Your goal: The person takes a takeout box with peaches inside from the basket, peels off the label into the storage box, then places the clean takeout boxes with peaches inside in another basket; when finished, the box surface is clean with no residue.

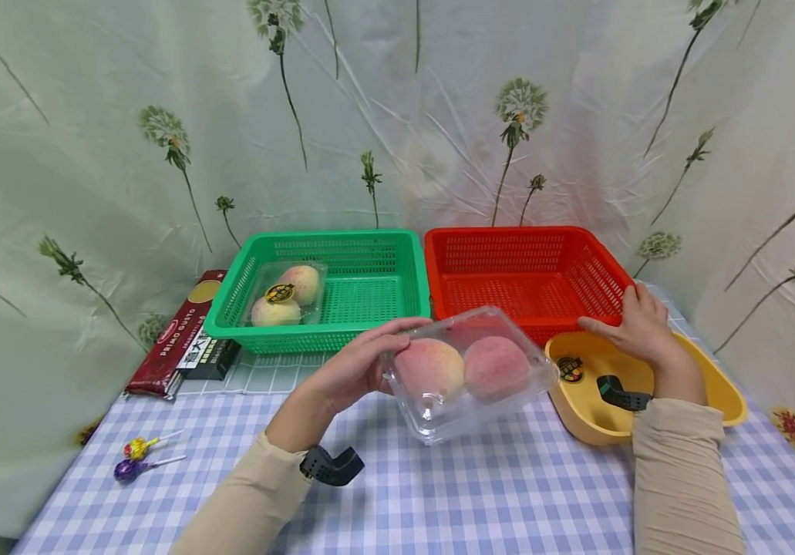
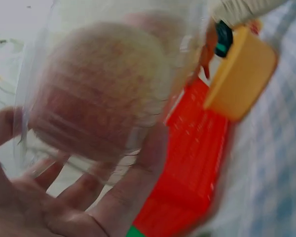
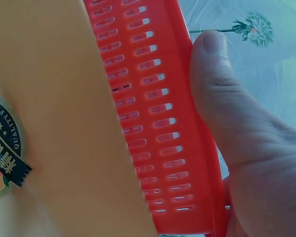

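My left hand (image 1: 355, 364) grips one end of a clear plastic clamshell box (image 1: 468, 410), raised over the table's middle. Two pinkish peaches (image 1: 428, 368) show through its walls; in the left wrist view the nearer peach (image 2: 101, 91) fills much of the picture, with my fingers curled round the box's end. At the red basket (image 1: 501, 294), my right hand (image 1: 643, 327) holds the front right corner, the thumb (image 3: 214, 84) lying along the rim and the other fingers mostly hidden. Below that hand is a yellow tub (image 1: 594, 420) with a round black fruit sticker (image 1: 569, 369) inside.
A green basket (image 1: 362, 301) at the back left holds another clear box of two peaches (image 1: 300, 284) with a black sticker. Beside it lie a dark red spaghetti pack (image 1: 182, 327) and a black box (image 1: 213, 362). Two lollipops (image 1: 132, 469) rest at the left on the checked cloth.
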Demonstrator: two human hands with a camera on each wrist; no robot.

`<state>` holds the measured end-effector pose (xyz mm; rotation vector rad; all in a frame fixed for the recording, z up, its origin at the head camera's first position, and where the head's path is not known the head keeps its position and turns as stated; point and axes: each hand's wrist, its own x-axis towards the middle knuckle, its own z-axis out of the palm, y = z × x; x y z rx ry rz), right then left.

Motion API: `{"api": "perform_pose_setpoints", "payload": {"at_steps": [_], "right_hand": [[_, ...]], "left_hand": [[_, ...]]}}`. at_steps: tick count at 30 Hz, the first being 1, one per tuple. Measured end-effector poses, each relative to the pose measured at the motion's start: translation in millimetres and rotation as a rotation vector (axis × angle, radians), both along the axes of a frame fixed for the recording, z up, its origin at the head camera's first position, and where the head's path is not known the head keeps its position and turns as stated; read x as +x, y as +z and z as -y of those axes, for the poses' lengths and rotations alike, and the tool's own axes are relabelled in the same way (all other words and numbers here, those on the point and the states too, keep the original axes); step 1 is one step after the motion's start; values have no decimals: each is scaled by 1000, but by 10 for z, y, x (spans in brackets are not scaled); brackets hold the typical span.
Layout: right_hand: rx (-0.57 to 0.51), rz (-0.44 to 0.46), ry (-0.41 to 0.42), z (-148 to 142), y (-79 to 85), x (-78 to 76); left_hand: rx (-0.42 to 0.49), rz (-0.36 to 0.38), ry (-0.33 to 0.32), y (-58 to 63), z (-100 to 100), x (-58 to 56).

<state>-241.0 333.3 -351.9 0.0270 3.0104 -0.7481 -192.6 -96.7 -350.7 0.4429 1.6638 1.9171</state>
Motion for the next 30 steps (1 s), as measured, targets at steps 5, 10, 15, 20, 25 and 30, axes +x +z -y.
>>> {"api": "perform_pose_setpoints", "payload": {"at_steps": [5, 10, 15, 20, 25, 30], "right_hand": [[-6, 0, -7, 17, -14, -12], [-5, 13, -13, 4, -21, -5], [-16, 15, -21, -11, -16, -2], [-12, 23, -23, -33, -11, -2], [9, 22, -24, -53, -2, -7], [4, 30, -17, -8, 8, -23]], "left_hand": [[92, 68, 88, 170, -194, -105], [127, 124, 215, 336, -460, -295], [154, 173, 310, 452, -813, -494], [175, 227, 389, 443, -1205, -673], [39, 119, 465, 362, -1537, -839], [-187, 3, 550, 274, -1728, -967]]}}
